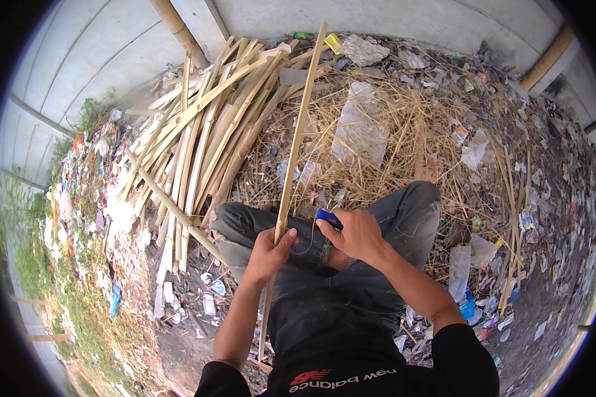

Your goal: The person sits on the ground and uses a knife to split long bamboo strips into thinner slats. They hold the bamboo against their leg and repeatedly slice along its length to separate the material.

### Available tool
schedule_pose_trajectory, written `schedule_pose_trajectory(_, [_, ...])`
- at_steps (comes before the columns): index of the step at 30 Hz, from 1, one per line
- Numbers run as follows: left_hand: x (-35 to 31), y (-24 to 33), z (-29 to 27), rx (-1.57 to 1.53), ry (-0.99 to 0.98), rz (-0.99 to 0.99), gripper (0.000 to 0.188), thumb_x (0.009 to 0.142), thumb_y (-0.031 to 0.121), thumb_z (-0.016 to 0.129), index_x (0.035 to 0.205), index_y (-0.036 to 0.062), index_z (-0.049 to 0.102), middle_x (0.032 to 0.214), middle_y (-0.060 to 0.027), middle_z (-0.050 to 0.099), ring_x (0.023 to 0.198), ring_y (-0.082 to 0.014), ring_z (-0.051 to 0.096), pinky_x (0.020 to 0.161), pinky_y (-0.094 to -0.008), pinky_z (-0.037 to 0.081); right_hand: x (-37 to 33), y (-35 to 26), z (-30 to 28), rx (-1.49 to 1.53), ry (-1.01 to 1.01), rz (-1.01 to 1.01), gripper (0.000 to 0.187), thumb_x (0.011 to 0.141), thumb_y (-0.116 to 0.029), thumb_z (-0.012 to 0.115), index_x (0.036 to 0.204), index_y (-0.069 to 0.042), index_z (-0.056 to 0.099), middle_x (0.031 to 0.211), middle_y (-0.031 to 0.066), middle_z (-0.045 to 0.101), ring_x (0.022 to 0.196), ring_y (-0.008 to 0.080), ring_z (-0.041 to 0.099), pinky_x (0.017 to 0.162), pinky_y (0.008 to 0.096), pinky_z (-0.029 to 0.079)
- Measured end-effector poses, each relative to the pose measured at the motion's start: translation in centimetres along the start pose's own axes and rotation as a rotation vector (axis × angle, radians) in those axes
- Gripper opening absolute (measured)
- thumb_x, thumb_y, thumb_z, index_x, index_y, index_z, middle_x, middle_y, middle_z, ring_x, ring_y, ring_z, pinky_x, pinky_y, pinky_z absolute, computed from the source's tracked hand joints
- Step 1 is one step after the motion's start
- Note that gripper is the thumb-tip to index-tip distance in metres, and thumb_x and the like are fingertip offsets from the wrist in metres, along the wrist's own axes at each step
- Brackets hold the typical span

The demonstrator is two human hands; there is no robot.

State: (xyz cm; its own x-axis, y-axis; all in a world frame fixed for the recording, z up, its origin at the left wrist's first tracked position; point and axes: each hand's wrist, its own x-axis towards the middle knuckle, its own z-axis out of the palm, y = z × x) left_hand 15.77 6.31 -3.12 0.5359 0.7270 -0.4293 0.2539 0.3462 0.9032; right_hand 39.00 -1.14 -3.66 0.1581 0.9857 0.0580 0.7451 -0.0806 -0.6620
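Note:
My left hand [269,255] is closed around a long, pale bamboo strip [297,142]. The strip stands at a slant, from beside my torso to well beyond my knees. In front of my lap, my right hand [359,235] grips a small tool with a blue handle [329,219]; its working end cannot be made out. Between the two hands a thin, curled shaving [308,246] hangs near the strip. My right hand is a little apart from the strip, over my folded legs.
A large pile of split bamboo strips [208,126] lies ahead on the left, with a round pole [172,205] across it. Straw-like shavings [404,112] and a clear plastic sheet [361,129] cover the ground ahead. Litter surrounds me; a grey wall [437,23] stands behind.

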Motion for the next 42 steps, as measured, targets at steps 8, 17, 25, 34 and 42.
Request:
schedule_pose_trajectory(8, [2.5,-0.2,-5.1,0.140,0.255,0.141,0.032,0.107,0.032,0.066,0.093,0.0039,0.065,0.061,0.0050,0.049,0.052,-0.0054,0.043,0.048,-0.0265,0.031,-0.2,2.2,-3.3,-0.074,-0.178,0.120,0.052,0.096,-0.054,0.066,0.079,-0.005,0.073,0.070,0.0197,0.069,0.071,0.0427,0.069,0.064,0.0510,0.053])
schedule_pose_trajectory(17, [2.9,5.4,-7.4,0.751,0.648,0.282,0.077,0.090,0.043,0.084,0.141,-0.0051,0.052,0.062,-0.0071,0.059,0.057,-0.0172,0.057,0.055,-0.0347,0.044,-1.2,6.9,-6.2,0.118,0.090,0.286,0.045,0.099,-0.045,0.070,0.096,0.000,0.071,0.071,0.0202,0.066,0.067,0.0407,0.066,0.064,0.0467,0.050])
schedule_pose_trajectory(25, [1.2,2.5,0.0,0.308,0.218,0.276,0.052,0.110,0.034,0.058,0.145,-0.0045,0.054,0.072,-0.0048,0.053,0.067,-0.0097,0.047,0.062,-0.0299,0.041,1.2,2.5,-2.4,0.492,0.191,0.129,0.032,0.097,-0.032,0.080,0.103,-0.003,0.069,0.070,-0.0019,0.053,0.062,0.0070,0.045,0.056,0.0305,0.037])
schedule_pose_trajectory(34, [-1.6,3.5,3.2,0.364,0.060,0.209,0.045,0.110,0.029,0.056,0.143,-0.0019,0.058,0.089,-0.0195,0.070,0.077,-0.0210,0.065,0.077,-0.0360,0.053,3.1,1.0,-0.2,0.770,0.206,0.131,0.037,0.095,-0.036,0.080,0.112,-0.005,0.072,0.063,-0.0046,0.054,0.059,0.0048,0.052,0.056,0.0276,0.041])
schedule_pose_trajectory(42, [-1.7,3.0,4.0,0.427,0.009,0.266,0.046,0.109,0.027,0.056,0.142,-0.0035,0.057,0.091,-0.0223,0.072,0.082,-0.0299,0.074,0.078,-0.0387,0.055,1.2,0.8,-2.3,0.758,0.111,0.010,0.036,0.089,-0.031,0.086,0.113,-0.006,0.076,0.064,-0.0102,0.044,0.058,0.0028,0.038,0.055,0.0260,0.032])
